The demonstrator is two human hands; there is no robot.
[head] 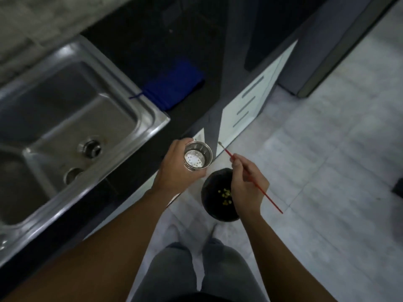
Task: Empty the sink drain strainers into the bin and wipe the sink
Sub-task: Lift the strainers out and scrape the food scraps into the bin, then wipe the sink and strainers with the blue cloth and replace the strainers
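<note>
Left hand point(174, 168) around strainer point(197, 156), right hand point(246, 184) around red brush point(271, 200).

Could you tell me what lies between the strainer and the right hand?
Only the front end of the red stick the right hand pinches, clear of the strainer; head view.

The person has bare forearms point(113, 234), grey trousers point(172, 277) and pale footwear point(176, 231).

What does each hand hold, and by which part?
The left hand grips the metal strainer round its side wall. The right hand pinches a thin red stick partway along its length.
</note>
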